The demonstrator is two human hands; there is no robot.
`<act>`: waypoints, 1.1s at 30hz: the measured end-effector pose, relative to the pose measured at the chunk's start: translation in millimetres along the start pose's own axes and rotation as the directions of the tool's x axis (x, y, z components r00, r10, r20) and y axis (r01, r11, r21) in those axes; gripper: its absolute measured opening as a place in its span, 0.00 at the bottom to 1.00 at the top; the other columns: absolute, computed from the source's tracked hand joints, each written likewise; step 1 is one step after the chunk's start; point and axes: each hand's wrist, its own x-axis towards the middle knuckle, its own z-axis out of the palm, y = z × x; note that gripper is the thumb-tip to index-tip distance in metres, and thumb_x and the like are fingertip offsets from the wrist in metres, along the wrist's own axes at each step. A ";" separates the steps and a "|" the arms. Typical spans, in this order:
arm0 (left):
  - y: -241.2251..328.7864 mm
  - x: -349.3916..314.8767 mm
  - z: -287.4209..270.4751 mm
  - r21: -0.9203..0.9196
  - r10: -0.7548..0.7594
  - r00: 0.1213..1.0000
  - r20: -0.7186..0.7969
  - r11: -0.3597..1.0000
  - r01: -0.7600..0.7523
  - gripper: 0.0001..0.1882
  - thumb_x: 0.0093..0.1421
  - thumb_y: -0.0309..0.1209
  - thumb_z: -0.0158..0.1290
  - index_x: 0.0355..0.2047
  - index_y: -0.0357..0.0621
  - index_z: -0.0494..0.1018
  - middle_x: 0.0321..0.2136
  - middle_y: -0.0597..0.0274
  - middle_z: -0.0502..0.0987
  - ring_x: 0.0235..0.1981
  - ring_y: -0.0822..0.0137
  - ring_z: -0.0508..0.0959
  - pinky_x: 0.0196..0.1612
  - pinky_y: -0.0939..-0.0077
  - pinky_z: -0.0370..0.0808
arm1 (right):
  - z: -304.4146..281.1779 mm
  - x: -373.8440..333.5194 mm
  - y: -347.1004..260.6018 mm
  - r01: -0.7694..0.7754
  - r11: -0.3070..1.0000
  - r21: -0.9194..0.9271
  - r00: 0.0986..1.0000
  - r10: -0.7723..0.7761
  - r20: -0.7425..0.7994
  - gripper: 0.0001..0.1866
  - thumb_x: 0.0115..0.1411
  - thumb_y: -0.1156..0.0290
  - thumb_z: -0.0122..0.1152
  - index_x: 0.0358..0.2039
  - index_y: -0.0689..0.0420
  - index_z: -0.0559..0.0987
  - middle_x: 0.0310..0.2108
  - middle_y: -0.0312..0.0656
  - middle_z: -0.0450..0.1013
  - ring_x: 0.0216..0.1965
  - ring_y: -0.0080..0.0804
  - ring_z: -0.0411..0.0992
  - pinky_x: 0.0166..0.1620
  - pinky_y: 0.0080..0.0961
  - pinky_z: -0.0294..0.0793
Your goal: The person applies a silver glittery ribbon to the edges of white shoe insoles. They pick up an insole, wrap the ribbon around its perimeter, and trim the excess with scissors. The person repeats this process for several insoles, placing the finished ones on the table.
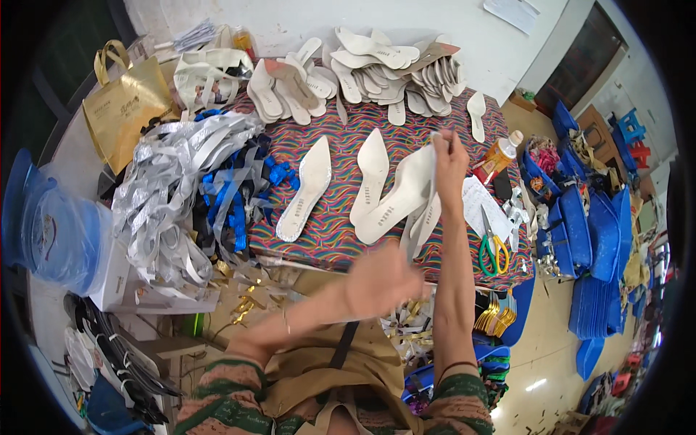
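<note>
Your left hand (pixel 380 279) is blurred, so I cannot tell its fingers. From it, the white insole (pixel 406 190) on the worktop (pixel 341 232) runs toward 1 o'clock, to your right hand (pixel 449 156), fingers pinched on its tip.

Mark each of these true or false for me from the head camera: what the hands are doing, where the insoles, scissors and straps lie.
1. The right hand pinches the top of a white strip. True.
2. The left hand rests flat on the scissors. False: it is blurred at the near edge of the table, by the strip's lower end; whether its grip is closed cannot be told.
3. Green and yellow handled scissors lie right of the hands. True.
4. The silver and blue straps are heaped at the table's right end. False: they are at the left.
5. White insoles are piled at the far edge. True.
</note>
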 end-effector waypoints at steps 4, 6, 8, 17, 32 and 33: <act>-29.5 -43.1 25.1 -0.193 -0.247 0.935 -0.255 0.960 0.201 0.05 0.52 0.25 0.61 0.29 0.40 0.77 0.23 0.60 0.73 0.23 0.65 0.73 0.26 0.76 0.68 | 26.2 12.2 37.0 0.098 0.988 -0.116 0.994 -0.091 0.063 0.08 0.63 0.70 0.56 0.38 0.61 0.76 0.26 0.37 0.72 0.29 0.19 0.66 0.34 0.19 0.67; -41.8 -47.6 12.9 -0.355 -0.485 0.854 -0.187 0.844 0.401 0.05 0.52 0.25 0.61 0.29 0.38 0.77 0.23 0.61 0.74 0.24 0.71 0.74 0.26 0.78 0.68 | 26.5 16.4 48.0 0.165 0.949 -0.269 0.986 -0.162 0.035 0.07 0.64 0.70 0.55 0.38 0.61 0.76 0.27 0.38 0.72 0.30 0.19 0.68 0.35 0.20 0.67; -44.4 -46.3 -5.4 -0.521 -0.635 0.770 -0.059 0.677 0.519 0.06 0.53 0.25 0.62 0.30 0.37 0.77 0.24 0.64 0.75 0.26 0.76 0.74 0.27 0.81 0.69 | 18.8 20.0 55.0 0.279 0.866 -0.415 0.949 -0.316 -0.022 0.08 0.64 0.70 0.55 0.38 0.61 0.76 0.28 0.36 0.74 0.31 0.20 0.69 0.35 0.20 0.68; -21.3 -139.0 5.9 -0.693 -0.678 0.460 0.573 -0.102 0.713 0.15 0.54 0.22 0.60 0.42 0.38 0.75 0.33 0.66 0.78 0.35 0.75 0.78 0.39 0.79 0.75 | -143.1 -52.3 -65.3 0.006 0.936 0.351 0.849 0.180 -0.496 0.09 0.62 0.70 0.58 0.39 0.62 0.77 0.27 0.43 0.76 0.23 0.22 0.72 0.24 0.12 0.67; -1.6 -137.3 31.5 -0.744 -0.604 0.448 0.659 -0.612 0.269 0.17 0.58 0.31 0.56 0.47 0.42 0.67 0.25 0.61 0.73 0.24 0.69 0.75 0.25 0.75 0.72 | -82.1 -188.5 -93.9 -0.494 0.771 0.401 0.866 0.479 0.144 0.07 0.63 0.71 0.55 0.36 0.60 0.79 0.24 0.35 0.76 0.19 0.13 0.65 0.21 0.14 0.60; -3.5 -122.7 29.2 -0.760 -0.590 0.514 0.623 -0.611 0.220 0.18 0.59 0.34 0.57 0.47 0.43 0.67 0.25 0.62 0.72 0.22 0.70 0.74 0.22 0.77 0.70 | -74.1 -191.7 -96.9 -0.526 0.763 0.376 0.850 0.476 0.226 0.08 0.64 0.72 0.54 0.38 0.60 0.79 0.24 0.33 0.76 0.20 0.13 0.65 0.22 0.13 0.60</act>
